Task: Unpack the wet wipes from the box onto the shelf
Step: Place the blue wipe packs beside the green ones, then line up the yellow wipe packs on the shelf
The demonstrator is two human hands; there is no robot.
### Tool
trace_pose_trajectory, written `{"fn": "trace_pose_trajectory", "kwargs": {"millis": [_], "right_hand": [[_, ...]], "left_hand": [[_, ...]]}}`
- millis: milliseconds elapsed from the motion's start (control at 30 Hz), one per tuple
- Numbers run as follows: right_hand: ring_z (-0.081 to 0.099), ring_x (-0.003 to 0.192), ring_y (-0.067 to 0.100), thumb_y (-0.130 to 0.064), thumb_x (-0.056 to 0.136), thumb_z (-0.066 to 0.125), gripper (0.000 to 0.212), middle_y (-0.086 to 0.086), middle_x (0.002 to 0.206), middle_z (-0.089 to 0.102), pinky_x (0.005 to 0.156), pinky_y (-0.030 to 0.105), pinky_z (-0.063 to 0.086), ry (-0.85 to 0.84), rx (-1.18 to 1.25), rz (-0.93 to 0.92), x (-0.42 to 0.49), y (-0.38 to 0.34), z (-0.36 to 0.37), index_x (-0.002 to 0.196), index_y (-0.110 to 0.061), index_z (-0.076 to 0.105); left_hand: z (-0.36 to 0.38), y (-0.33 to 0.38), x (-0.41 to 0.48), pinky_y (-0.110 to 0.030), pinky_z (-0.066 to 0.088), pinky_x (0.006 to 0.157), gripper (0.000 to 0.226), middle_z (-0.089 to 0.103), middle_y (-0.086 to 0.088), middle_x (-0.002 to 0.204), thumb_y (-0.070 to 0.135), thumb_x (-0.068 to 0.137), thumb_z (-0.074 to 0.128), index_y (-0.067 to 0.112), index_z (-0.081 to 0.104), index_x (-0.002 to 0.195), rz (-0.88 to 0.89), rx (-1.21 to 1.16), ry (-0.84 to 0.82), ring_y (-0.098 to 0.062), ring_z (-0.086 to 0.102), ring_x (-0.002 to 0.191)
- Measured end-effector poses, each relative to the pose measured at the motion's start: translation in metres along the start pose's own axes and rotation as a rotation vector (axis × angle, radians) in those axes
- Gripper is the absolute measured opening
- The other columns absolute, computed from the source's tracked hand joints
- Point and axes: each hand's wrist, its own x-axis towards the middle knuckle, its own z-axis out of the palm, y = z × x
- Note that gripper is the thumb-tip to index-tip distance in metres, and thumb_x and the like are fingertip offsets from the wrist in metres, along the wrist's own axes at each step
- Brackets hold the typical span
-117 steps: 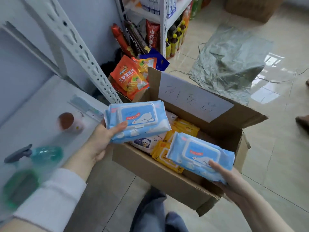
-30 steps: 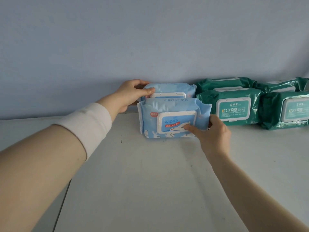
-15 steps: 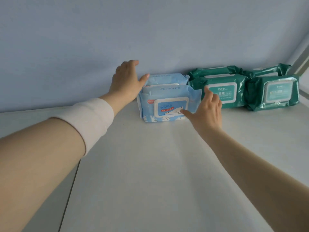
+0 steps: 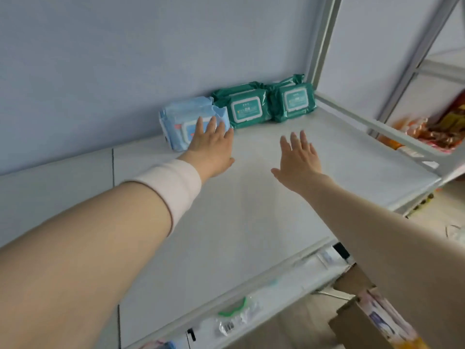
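- White shelf (image 4: 276, 197): blue wet wipes (image 4: 181, 117) are stood at the back wall.
- Grip of left hand (image 4: 211, 144) apart, laid against pack; right hand (image 4: 299, 157) apart, empty.
- Packs judged soft, light, slippery; best taken by the sides.

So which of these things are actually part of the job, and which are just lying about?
Part of the job: blue wet wipes packs, shelf, cardboard box, left hand at the blue packs, right hand open over the shelf.
Just lying about: green wipes packs, snack packets to the right, small packaged items lower down.
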Motion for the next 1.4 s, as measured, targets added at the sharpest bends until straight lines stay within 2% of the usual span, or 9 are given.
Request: {"fn": "trace_pose_trajectory", "kwargs": {"millis": [133,233,400,567,700,933,1133,1267,1400], "right_hand": [[-0.007,0.145,0.031,-0.039,0.093,0.048,0.078,0.012,0.158,-0.001,0.117,0.042,0.005,-0.084,-0.020,0.075,-0.060,0.078,-0.003,0.150,-0.013,0.002],[-0.002,0.145,0.031,-0.039,0.094,0.047,0.074,0.011,0.158,0.003,0.117,0.042,0.007,-0.130,-0.047,0.150,-0.111,0.149,-0.005,0.150,-0.016,0.004],[0.015,0.143,0.031,-0.038,0.093,0.048,0.066,0.011,0.152,0.026,0.115,0.043,0.020,-0.214,-0.062,0.331,-0.210,0.282,0.003,0.147,-0.014,0.019],[0.040,0.128,0.031,-0.037,0.092,0.048,0.054,0.012,0.136,0.047,0.099,0.039,0.038,-0.460,-0.010,0.558,-0.320,0.405,0.051,0.138,-0.013,0.035],[0.043,0.125,0.032,-0.042,0.090,0.050,0.056,0.011,0.132,0.051,0.103,0.042,0.039,-0.620,0.043,0.693,-0.381,0.465,0.118,0.136,-0.012,0.040],[0.040,0.130,0.026,-0.042,0.091,0.050,0.063,0.007,0.139,0.045,0.102,0.038,0.042,-0.756,0.241,0.787,-0.407,0.494,0.228,0.144,-0.015,0.028],[0.037,0.134,0.024,-0.051,0.086,0.055,0.084,0.006,0.149,0.032,0.105,0.036,0.039,-0.857,0.662,0.985,-0.402,0.493,0.338,0.150,-0.019,0.010],[0.032,0.137,0.023,-0.049,0.079,0.065,0.098,0.009,0.152,0.027,0.110,0.032,0.033,-0.716,0.907,1.187,-0.387,0.518,0.426,0.150,-0.017,0.005],[0.032,0.138,0.021,-0.042,0.074,0.073,0.100,0.006,0.150,0.032,0.110,0.030,0.029,-0.633,1.172,1.298,-0.378,0.537,0.498,0.148,-0.013,0.014]], "left_hand": [[-0.030,0.085,-0.008,-0.052,0.006,0.116,0.067,0.017,-0.017,0.154,0.040,0.095,0.041,0.008,0.014,0.147,0.125,-0.009,-0.027,-0.034,0.010,0.144],[-0.060,0.166,-0.014,-0.050,0.012,0.114,0.059,0.028,-0.016,0.149,0.038,0.095,0.041,0.008,0.025,0.143,0.246,-0.025,-0.007,-0.034,0.022,0.140],[-0.091,0.327,-0.032,-0.040,0.032,0.101,0.044,0.050,-0.012,0.134,0.035,0.094,0.045,0.011,0.042,0.129,0.499,-0.075,0.047,-0.031,0.046,0.124],[-0.068,0.482,-0.061,-0.033,0.037,0.078,0.035,0.060,-0.007,0.121,0.033,0.092,0.045,0.016,0.055,0.120,0.705,-0.057,-0.236,-0.029,0.057,0.109],[-0.025,0.561,-0.074,-0.033,0.039,0.074,0.038,0.061,-0.006,0.119,0.037,0.092,0.045,0.016,0.054,0.121,0.829,-0.041,-0.411,-0.027,0.058,0.107],[0.063,0.646,-0.045,-0.039,0.043,0.089,0.047,0.056,-0.008,0.129,0.045,0.092,0.042,0.017,0.048,0.130,0.863,-0.036,-0.658,-0.029,0.054,0.115],[0.153,0.711,-0.020,-0.040,0.044,0.096,0.054,0.050,-0.008,0.137,0.039,0.092,0.050,0.017,0.035,0.139,0.854,-0.145,-0.773,-0.027,0.051,0.122],[0.234,0.778,0.009,-0.038,0.040,0.103,0.058,0.046,-0.009,0.137,0.037,0.087,0.058,0.016,0.035,0.136,0.920,-0.211,-0.654,-0.025,0.044,0.126],[0.294,0.837,0.043,-0.035,0.014,0.117,0.078,0.017,-0.005,0.157,0.036,0.086,0.060,0.017,0.017,0.148,1.040,-0.142,-0.589,-0.023,0.014,0.145]]}}
